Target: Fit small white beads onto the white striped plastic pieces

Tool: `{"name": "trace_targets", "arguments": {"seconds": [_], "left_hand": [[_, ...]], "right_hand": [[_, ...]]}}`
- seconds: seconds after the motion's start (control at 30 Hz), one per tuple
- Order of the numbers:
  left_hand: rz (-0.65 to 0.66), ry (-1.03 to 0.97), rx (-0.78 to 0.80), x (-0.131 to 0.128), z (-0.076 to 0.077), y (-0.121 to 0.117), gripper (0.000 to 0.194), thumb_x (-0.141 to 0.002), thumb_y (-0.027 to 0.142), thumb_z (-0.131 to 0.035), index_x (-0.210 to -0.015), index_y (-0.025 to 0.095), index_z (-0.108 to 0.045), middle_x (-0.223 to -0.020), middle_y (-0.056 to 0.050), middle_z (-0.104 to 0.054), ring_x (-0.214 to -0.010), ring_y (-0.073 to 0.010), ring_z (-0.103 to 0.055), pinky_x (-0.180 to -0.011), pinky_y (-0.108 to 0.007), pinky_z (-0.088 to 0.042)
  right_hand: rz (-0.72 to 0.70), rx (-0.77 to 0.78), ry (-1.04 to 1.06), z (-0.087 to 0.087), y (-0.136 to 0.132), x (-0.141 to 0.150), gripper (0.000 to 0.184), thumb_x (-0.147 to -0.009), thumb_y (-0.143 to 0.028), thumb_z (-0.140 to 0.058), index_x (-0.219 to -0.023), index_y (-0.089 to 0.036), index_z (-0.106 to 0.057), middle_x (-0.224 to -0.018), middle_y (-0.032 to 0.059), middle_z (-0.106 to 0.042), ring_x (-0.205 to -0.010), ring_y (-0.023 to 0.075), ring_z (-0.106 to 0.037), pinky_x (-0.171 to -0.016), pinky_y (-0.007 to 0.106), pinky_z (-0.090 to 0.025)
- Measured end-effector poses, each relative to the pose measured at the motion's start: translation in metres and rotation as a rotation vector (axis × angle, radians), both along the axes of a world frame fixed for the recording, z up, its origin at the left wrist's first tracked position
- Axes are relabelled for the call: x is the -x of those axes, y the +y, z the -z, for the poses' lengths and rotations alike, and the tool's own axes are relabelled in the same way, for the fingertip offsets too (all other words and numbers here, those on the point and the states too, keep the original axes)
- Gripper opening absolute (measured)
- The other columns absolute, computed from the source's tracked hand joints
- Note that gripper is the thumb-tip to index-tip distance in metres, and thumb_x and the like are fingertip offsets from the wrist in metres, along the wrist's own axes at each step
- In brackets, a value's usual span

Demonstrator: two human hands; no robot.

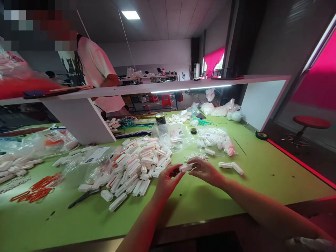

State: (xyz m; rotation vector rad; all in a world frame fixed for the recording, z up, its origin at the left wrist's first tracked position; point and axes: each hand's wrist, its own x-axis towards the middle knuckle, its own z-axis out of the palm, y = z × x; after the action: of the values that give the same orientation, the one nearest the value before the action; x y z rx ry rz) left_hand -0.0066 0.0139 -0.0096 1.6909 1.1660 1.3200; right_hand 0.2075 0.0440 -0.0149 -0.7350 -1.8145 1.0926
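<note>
A small white plastic housing (185,168) is held just above the green tabletop, between my two hands. My left hand (168,179) pinches its left end between thumb and fingers. At its right end, the fingers of my right hand (206,171) close in on it; whether they hold a smaller part is too small to tell. Just behind my right hand lies a little heap of tiny white parts (196,156). A large pile of white plastic housings (139,164) spreads to the left of my hands. Two more housings (237,168) lie to the right.
Orange strips (39,189) and a dark-handled tool (82,198) lie at the left. Clear bags of parts (215,138), tape rolls (193,130) and wire bundles (136,122) sit further back. A white shelf (162,85) spans the table. Beyond it stands another person (96,63).
</note>
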Motion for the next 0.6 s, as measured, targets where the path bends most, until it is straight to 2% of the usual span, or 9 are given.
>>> {"name": "trace_targets", "arguments": {"seconds": [0.07, 0.13, 0.2, 0.3, 0.4, 0.47, 0.53, 0.6], "left_hand": [[-0.043, 0.077, -0.098, -0.002, 0.000, -0.003, 0.028, -0.084, 0.039, -0.074, -0.102, 0.019, -0.077, -0.087, -0.004, -0.073, -0.074, -0.0161, -0.067, -0.070, -0.027, -0.057], [-0.039, 0.158, -0.176, -0.005, 0.001, -0.006, 0.024, -0.086, 0.036, -0.071, -0.104, 0.021, -0.077, -0.087, -0.003, -0.071, -0.073, -0.0149, -0.065, -0.071, -0.027, -0.056], [0.003, 0.222, -0.205, -0.006, 0.003, -0.009, 0.026, -0.088, 0.035, -0.069, -0.111, 0.024, -0.076, -0.087, -0.002, -0.070, -0.072, -0.0143, -0.064, -0.073, -0.027, -0.056], [0.025, 0.236, -0.168, -0.005, 0.006, -0.009, 0.044, -0.085, 0.039, -0.073, -0.127, 0.026, -0.070, -0.088, -0.002, -0.069, -0.074, -0.0156, -0.063, -0.076, -0.030, -0.056], [0.037, 0.165, -0.006, -0.002, 0.005, -0.006, 0.059, -0.079, 0.048, -0.077, -0.131, 0.023, -0.068, -0.104, -0.007, -0.072, -0.084, -0.0197, -0.066, -0.074, -0.032, -0.057], [0.169, 0.103, 0.171, -0.001, 0.001, -0.005, 0.054, -0.083, 0.052, -0.073, -0.128, 0.022, -0.071, -0.113, -0.009, -0.073, -0.092, -0.0229, -0.068, -0.077, -0.033, -0.058], [0.313, 0.025, 0.301, -0.001, -0.004, -0.005, 0.048, -0.087, 0.054, -0.068, -0.124, 0.023, -0.074, -0.112, -0.008, -0.076, -0.101, -0.0255, -0.069, -0.086, -0.036, -0.056], [0.357, -0.036, 0.351, 0.000, -0.006, -0.006, 0.046, -0.086, 0.054, -0.070, -0.121, 0.023, -0.075, -0.108, -0.006, -0.077, -0.103, -0.0265, -0.069, -0.092, -0.037, -0.054]], "right_hand": [[0.101, -0.195, -0.136, -0.002, -0.004, 0.000, 0.028, -0.090, -0.037, -0.072, -0.114, -0.023, -0.066, -0.115, 0.0096, -0.065, -0.097, 0.0206, -0.067, -0.085, 0.036, -0.058], [0.178, -0.367, -0.278, -0.003, -0.010, 0.002, 0.021, -0.092, -0.031, -0.069, -0.111, -0.023, -0.068, -0.111, 0.0098, -0.066, -0.098, 0.0220, -0.065, -0.088, 0.038, -0.056], [0.198, -0.434, -0.375, -0.002, -0.016, 0.005, 0.016, -0.092, -0.023, -0.065, -0.108, -0.022, -0.068, -0.102, 0.0083, -0.068, -0.094, 0.0216, -0.065, -0.086, 0.037, -0.054], [0.202, -0.371, -0.374, 0.001, -0.021, 0.008, 0.016, -0.086, -0.015, -0.066, -0.101, -0.020, -0.065, -0.090, 0.0048, -0.067, -0.081, 0.0180, -0.064, -0.075, 0.031, -0.054], [0.155, -0.241, -0.266, 0.004, -0.018, 0.007, 0.013, -0.084, -0.018, -0.068, -0.096, -0.019, -0.064, -0.084, 0.0018, -0.067, -0.075, 0.0155, -0.062, -0.071, 0.027, -0.052], [0.076, -0.179, -0.223, 0.003, -0.013, 0.005, 0.011, -0.085, -0.024, -0.069, -0.094, -0.019, -0.065, -0.084, 0.0013, -0.068, -0.077, 0.0153, -0.062, -0.074, 0.027, -0.053], [0.021, -0.146, -0.218, 0.002, -0.009, 0.002, 0.012, -0.087, -0.029, -0.070, -0.094, -0.019, -0.067, -0.086, 0.0015, -0.069, -0.080, 0.0159, -0.063, -0.076, 0.028, -0.053], [0.011, -0.143, -0.235, 0.001, -0.006, -0.002, 0.014, -0.087, -0.031, -0.071, -0.096, -0.020, -0.069, -0.087, 0.0018, -0.069, -0.081, 0.0164, -0.063, -0.077, 0.029, -0.053]]}}
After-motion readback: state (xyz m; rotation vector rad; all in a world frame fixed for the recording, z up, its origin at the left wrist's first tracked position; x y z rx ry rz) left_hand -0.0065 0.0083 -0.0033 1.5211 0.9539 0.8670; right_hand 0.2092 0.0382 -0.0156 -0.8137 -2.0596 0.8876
